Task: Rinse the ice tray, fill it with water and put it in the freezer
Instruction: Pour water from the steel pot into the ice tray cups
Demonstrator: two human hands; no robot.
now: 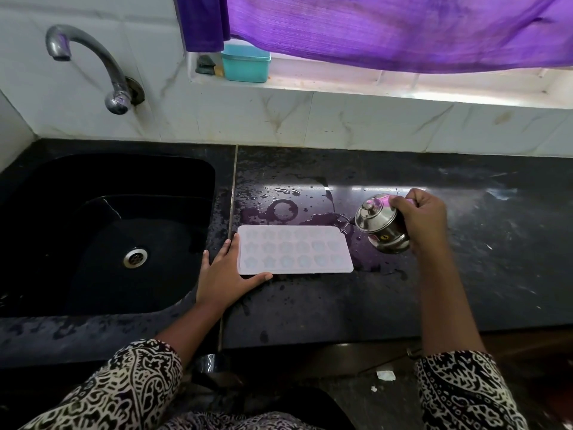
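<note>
Sleeves (124, 383) are framing the near edge; left grip (223, 274) is lying spread flat on the desk (341, 305), fingers and thumb bracketing the near-left corner of the ice tray (294, 249), likely bracing it against sliding on the wet surface; tray is sitting flat just right of the sink (62, 243), presumably keeping spills near the drain; right grip (424, 218) is curling round a steel pot (379, 226), tipping it so a thin stream is landing at the tray's far-right corner; fill level is hard to tell; tap (93, 57) is showing no water beyond.
</note>
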